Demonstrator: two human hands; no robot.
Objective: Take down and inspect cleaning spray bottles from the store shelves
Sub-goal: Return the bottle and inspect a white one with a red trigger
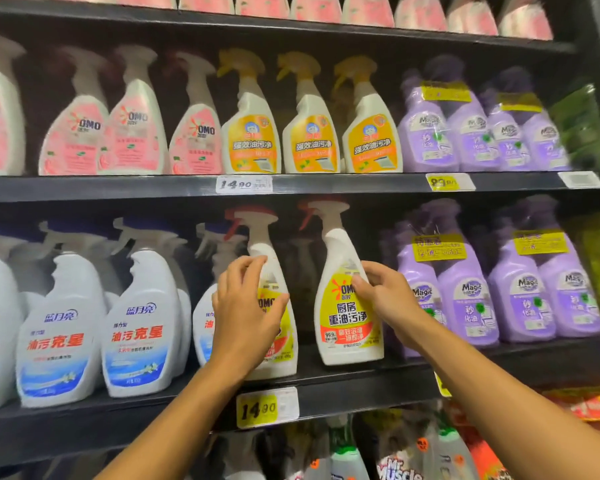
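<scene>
Two white OMO spray bottles with red triggers and yellow labels stand side by side on the lower shelf. My left hand is wrapped around the left bottle, covering most of its label. My right hand grips the right bottle at its right shoulder, thumb across the top of the label. Both bottles rest upright on the shelf, the right one leaning slightly.
White-and-blue spray bottles stand to the left, purple Magic bottles to the right. The shelf above holds pink OMO bottles, orange-labelled bottles and more purple ones. Price tags hang on the shelf edges.
</scene>
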